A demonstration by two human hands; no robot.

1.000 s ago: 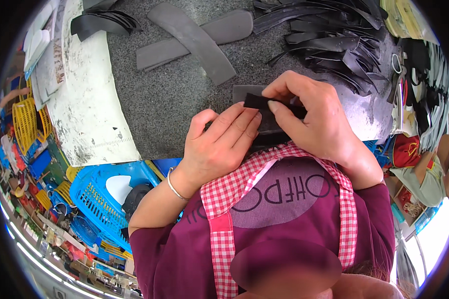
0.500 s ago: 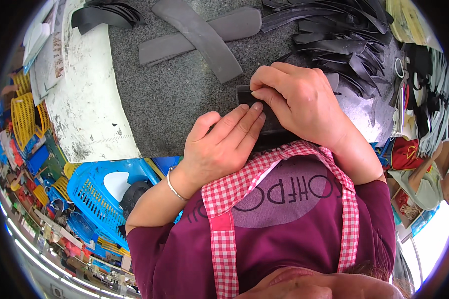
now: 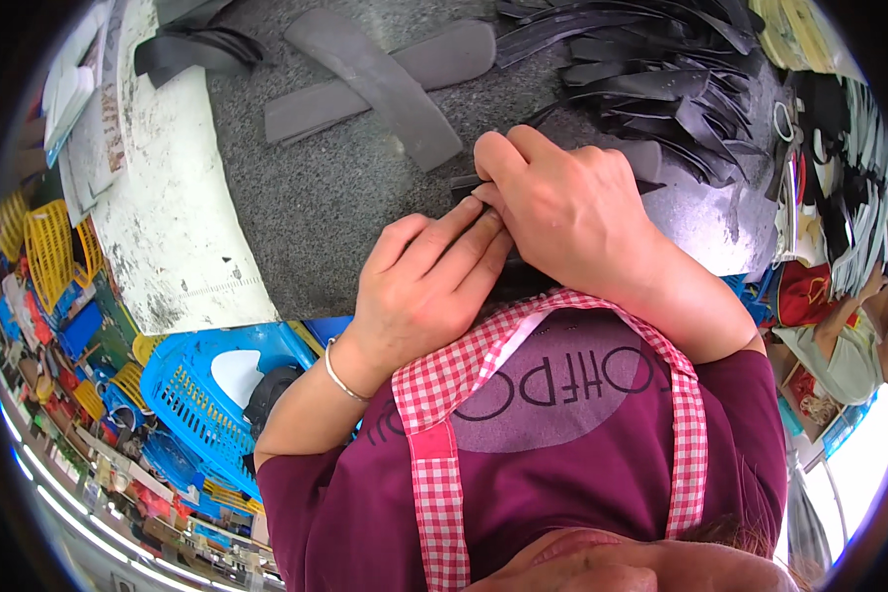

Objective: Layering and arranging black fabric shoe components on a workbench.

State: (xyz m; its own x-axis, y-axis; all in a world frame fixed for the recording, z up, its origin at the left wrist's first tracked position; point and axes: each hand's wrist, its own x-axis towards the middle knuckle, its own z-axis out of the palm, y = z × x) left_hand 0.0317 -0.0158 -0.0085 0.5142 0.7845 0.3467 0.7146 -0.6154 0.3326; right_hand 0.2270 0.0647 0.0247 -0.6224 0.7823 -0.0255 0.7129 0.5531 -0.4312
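A dark, flat black strip (image 3: 463, 185) lies at the near side of the grey speckled work surface, mostly covered by both hands. My right hand (image 3: 577, 202) pinches its edge between thumb and bent index finger. My left hand (image 3: 429, 276), with a bangle at the wrist, comes in from the lower left. Its fingers press together on the strip, their tips touching those of the right hand, while its thumb is hidden. Beyond the hands, two grey strips lie crossed, a curved upper strip (image 3: 365, 79) over a lower strip (image 3: 311, 113).
A tangled heap of black strips (image 3: 661, 89) spreads at the far right. More curved black pieces (image 3: 192, 51) sit at the far left beside a stained white sheet (image 3: 173, 217). Below the surface's left edge stands a blue basket (image 3: 192, 385); yellow baskets (image 3: 54, 242) lie farther left.
My right hand has shifted slightly left, and the left fingertips now meet it at the strip's edge. Less of the black strip shows. The whole view has shifted a little.
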